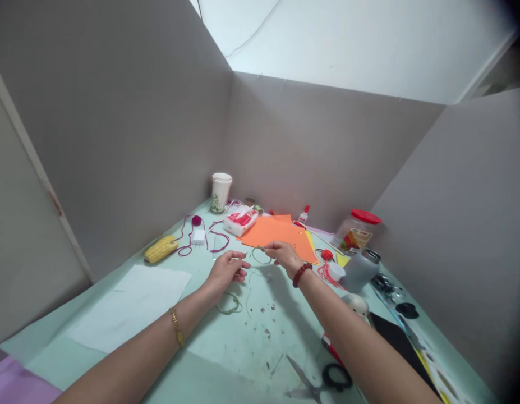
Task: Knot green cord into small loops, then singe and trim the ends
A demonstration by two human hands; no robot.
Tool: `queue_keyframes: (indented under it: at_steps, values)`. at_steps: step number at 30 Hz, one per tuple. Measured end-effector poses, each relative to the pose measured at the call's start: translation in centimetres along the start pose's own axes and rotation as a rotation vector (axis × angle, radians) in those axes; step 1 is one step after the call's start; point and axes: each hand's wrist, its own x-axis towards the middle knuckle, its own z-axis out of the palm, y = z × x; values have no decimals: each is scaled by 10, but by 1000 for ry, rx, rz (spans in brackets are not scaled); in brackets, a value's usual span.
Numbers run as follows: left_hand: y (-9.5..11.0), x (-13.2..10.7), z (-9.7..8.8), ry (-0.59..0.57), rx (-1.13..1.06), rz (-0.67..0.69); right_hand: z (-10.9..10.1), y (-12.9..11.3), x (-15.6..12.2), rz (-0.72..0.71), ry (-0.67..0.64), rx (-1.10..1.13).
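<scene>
Cord (260,262), thin, greenish and bent into a loop, sits near the centre of the frame, its upper end between the pinched thumb and finger of the right hand (287,256). The left hand (228,270) is just left of the loop, fingers curled; whether its fingertips grip a strand I cannot tell. The two hands are apart from each other. Below the left hand, a green braided cord (233,307) lies on the pale green table cover (226,359), with small scraps (267,333) to its right. Black-handled scissors (302,376) lie at bottom centre. Left of centre, an ear of corn (161,248) lies above a white sheet (136,303). Orange paper (280,233) spreads beyond the right hand, partly beside a tissue packet (239,222). At right, a red-lidded jar (356,233) stands behind a tilted grey bottle (359,272).
</scene>
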Motion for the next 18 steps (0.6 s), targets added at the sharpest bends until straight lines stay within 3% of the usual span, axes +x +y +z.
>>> queue_keyframes:
  at_steps: [4,8,18]
  values:
    - [7,6,-9,51,112,72,6,-3,32,-10,-15,-144]
    - [5,14,-17,76,260,109,11,9,56,38,-4,-254]
    - [13,9,-28,-99,760,156,4,35,83,90,149,-419]
